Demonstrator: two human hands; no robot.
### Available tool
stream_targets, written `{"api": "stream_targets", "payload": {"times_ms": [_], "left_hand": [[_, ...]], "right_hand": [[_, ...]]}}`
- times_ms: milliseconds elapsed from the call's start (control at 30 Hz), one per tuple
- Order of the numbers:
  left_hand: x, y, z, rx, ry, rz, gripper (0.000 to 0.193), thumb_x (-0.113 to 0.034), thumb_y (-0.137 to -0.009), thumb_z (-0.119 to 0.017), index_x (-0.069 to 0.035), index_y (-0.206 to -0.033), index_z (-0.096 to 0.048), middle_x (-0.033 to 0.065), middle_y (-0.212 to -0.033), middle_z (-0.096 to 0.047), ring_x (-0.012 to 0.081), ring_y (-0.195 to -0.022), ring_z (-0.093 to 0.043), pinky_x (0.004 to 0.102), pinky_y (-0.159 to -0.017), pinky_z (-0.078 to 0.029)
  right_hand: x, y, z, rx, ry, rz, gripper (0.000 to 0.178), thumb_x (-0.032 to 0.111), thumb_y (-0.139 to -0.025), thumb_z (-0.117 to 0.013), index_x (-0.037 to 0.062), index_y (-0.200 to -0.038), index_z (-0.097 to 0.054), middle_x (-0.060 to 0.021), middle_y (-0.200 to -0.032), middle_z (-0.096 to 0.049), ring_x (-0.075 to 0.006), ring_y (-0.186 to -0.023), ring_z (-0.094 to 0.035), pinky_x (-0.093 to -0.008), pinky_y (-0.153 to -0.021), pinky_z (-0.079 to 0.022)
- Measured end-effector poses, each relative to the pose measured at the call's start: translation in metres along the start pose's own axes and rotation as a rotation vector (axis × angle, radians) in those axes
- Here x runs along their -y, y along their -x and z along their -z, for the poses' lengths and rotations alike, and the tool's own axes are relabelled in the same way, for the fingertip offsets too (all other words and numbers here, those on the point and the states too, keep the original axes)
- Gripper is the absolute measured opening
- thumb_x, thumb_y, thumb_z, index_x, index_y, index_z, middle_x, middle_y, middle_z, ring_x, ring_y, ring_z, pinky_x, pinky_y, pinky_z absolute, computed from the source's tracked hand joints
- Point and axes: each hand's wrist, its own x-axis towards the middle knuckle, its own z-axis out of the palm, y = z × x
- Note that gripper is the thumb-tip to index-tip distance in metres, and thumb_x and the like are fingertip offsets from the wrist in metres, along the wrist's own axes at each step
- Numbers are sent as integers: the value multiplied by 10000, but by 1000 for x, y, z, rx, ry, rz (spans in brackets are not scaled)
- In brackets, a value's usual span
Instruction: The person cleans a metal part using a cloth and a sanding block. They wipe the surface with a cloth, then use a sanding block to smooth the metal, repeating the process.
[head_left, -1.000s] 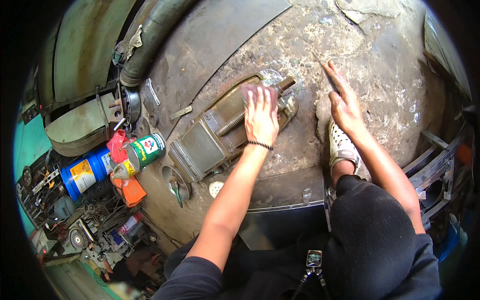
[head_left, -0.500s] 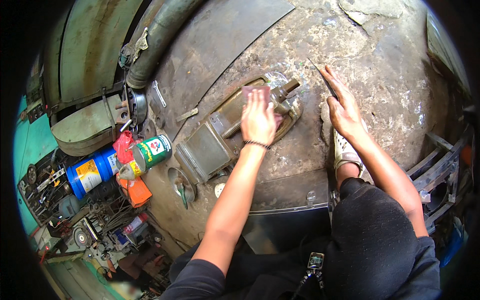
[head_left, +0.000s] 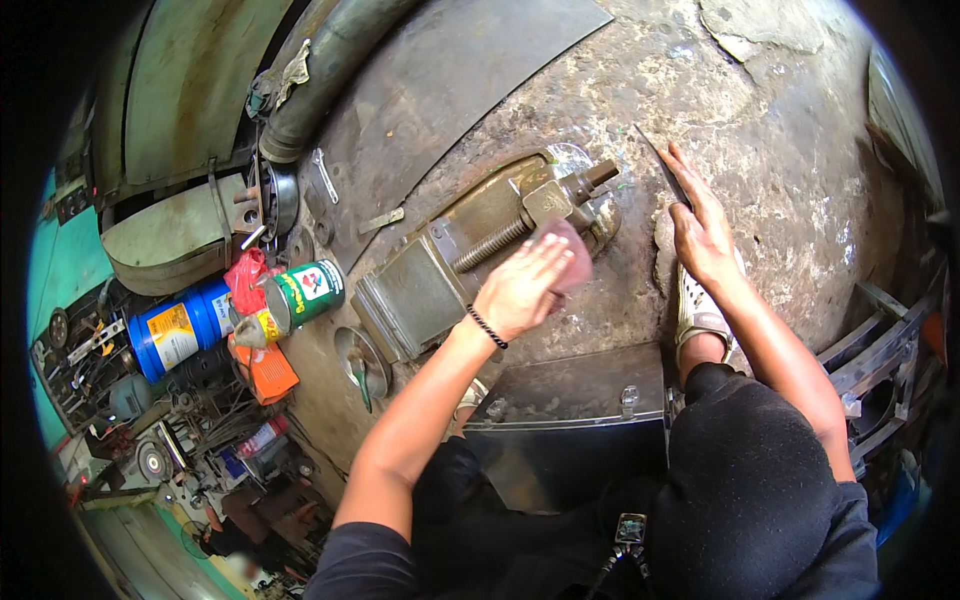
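A greenish-brown machine vise [head_left: 405, 300] lies on the worn concrete floor, its threaded screw showing. My left hand [head_left: 515, 295] presses its fingers against a reddish-brown piece of sandpaper [head_left: 577, 262]. The hand is at the near side of the vise's screw end; whether the sandpaper touches metal I cannot tell. To the right, my right hand [head_left: 703, 235] is raised above my shoe, fingers stretched. A thin dark pointed strip [head_left: 662, 165] rests between its thumb and fingers, its tip directed up and left; its exact kind is unclear.
A flat metal sheet [head_left: 440, 90] covers the far floor, with a wrench [head_left: 325, 177] on it. Left of the vise stand a green can [head_left: 308, 295], a blue bucket [head_left: 180, 335] and a metal bowl [head_left: 350, 352]. A metal frame [head_left: 885, 340] is at right. Another person [head_left: 250, 520] sits lower left.
My left hand has moved toward me with the sandpaper, off the top of the vise, uncovering its screw. My right hand stays nearly in place; the view shifts slightly.
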Motion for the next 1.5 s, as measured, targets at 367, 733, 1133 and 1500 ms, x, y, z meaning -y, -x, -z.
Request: {"api": "stream_targets", "payload": {"times_ms": [367,733,1133,1500], "left_hand": [[27,-65,-45,-201,-188,460,601,-283,-1011,-547,-61,-1549,-395,151,-1621,-366,406,-1518,-273,574,-1208,-288],[-3,-43,-44,-37,-279,383,626,-282,-970,-595,-93,-1543,-428,98,-1636,-365,372,-1521,-294,600,-1205,-281],[-12,-45,-39,-28,-313,509,611,-279,-1023,-484,-41,-1571,-355,160,-1657,-300,391,-1522,-276,593,-1223,-228],[-20,-59,-57,-205,-299,582,620,-296,-1034,-484,-44,-1581,-334,160,-1671,-265,385,-1545,-223,580,-1232,-215]], "right_hand": [[6,0,-12,54,-21,52,650,115,-843,-454,66,-1490,-497,-268,-1577,-402,-404,-1503,-336,-476,-1244,-231],[7,-1,-18,75,-25,13,645,129,-855,-454,81,-1497,-496,-255,-1581,-404,-396,-1507,-333,-521,-1244,-197],[3,-1,-10,46,-17,45,653,115,-864,-457,108,-1516,-474,-229,-1601,-387,-385,-1521,-310,-545,-1243,-183],[4,1,-10,43,-56,34,656,90,-837,-461,68,-1491,-500,-273,-1564,-420,-413,-1493,-352,-491,-1240,-226]]}}
